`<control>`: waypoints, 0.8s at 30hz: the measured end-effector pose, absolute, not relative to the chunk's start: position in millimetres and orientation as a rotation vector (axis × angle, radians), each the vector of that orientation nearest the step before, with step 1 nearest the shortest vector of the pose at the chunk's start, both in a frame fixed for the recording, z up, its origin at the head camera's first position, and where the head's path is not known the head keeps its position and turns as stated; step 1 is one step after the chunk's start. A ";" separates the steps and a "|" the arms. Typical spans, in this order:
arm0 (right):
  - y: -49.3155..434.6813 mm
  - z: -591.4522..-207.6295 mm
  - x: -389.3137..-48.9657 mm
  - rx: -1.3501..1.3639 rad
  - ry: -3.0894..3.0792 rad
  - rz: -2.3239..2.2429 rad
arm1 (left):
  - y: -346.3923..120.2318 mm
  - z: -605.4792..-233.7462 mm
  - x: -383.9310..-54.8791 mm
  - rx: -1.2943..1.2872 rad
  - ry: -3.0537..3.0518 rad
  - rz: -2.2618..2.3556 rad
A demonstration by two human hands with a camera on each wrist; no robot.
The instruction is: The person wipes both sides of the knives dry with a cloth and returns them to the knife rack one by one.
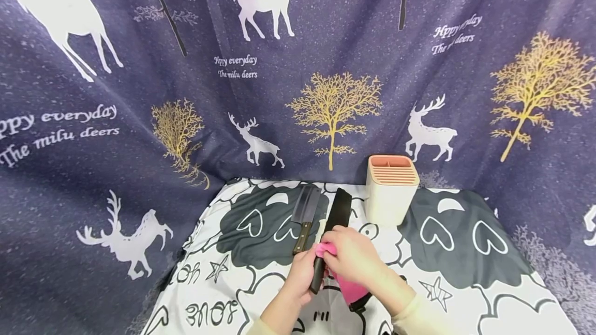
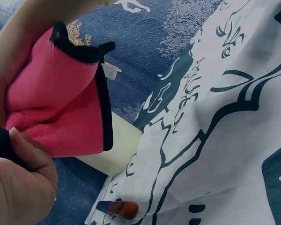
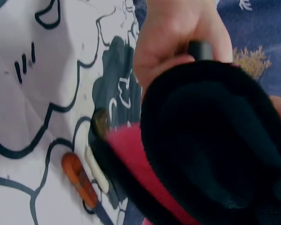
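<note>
My left hand (image 1: 300,275) grips the black handle of a broad knife (image 1: 340,208), whose dark blade points away from me. With my right hand (image 1: 351,252) I hold a pink cloth (image 1: 349,288) with black edging, bunched at the knife where handle and blade meet. From the left wrist, the cloth (image 2: 61,103) hangs in front of my right forearm. The right wrist view is largely filled by the cloth's black trim and dark folds; behind them my left hand (image 3: 178,42) is around the handle (image 3: 200,50).
Left of the knife lies a cleaver (image 1: 304,211) with a wooden handle. A white-handled knife (image 3: 97,169) and an orange-handled knife (image 3: 79,180) lie close by. A cream knife block (image 1: 386,206) with an orange slotted top stands at the back right, before a deer-print curtain (image 1: 261,92).
</note>
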State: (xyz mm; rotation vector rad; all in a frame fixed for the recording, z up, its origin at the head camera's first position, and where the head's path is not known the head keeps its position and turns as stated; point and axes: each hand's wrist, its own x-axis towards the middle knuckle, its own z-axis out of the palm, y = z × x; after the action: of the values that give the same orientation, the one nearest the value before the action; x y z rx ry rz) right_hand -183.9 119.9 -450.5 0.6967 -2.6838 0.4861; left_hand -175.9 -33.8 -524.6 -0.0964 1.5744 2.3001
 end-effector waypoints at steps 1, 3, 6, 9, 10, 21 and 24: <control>122.1 -451.2 -186.6 0.670 -2.700 0.490 | -33.7 -524.2 -175.0 -0.086 1.583 2.290; 126.5 -453.1 -191.9 0.621 -2.722 0.497 | -33.6 -523.5 -173.3 -0.055 1.605 2.262; 132.7 -454.4 -196.8 0.558 -2.747 0.513 | -33.7 -523.3 -171.6 -0.008 1.611 2.227; 135.6 -453.5 -197.6 0.556 -2.740 0.536 | -34.1 -523.5 -171.1 0.010 1.607 2.215; 135.7 -453.1 -197.0 0.568 -2.735 0.536 | -34.2 -523.5 -171.3 0.001 1.602 2.217; 124.0 -453.8 -180.6 0.747 -2.619 0.449 | -35.3 -523.3 -177.5 -0.053 1.550 2.288; 121.0 -453.7 -174.6 0.785 -2.588 0.424 | -35.6 -524.2 -179.0 -0.061 1.528 2.303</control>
State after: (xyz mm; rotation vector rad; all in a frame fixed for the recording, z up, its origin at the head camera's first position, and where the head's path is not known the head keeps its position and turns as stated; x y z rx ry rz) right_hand -174.6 121.0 -453.7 0.7853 -2.5879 0.4244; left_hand -179.0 -35.6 -524.2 -0.0614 1.5283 2.3035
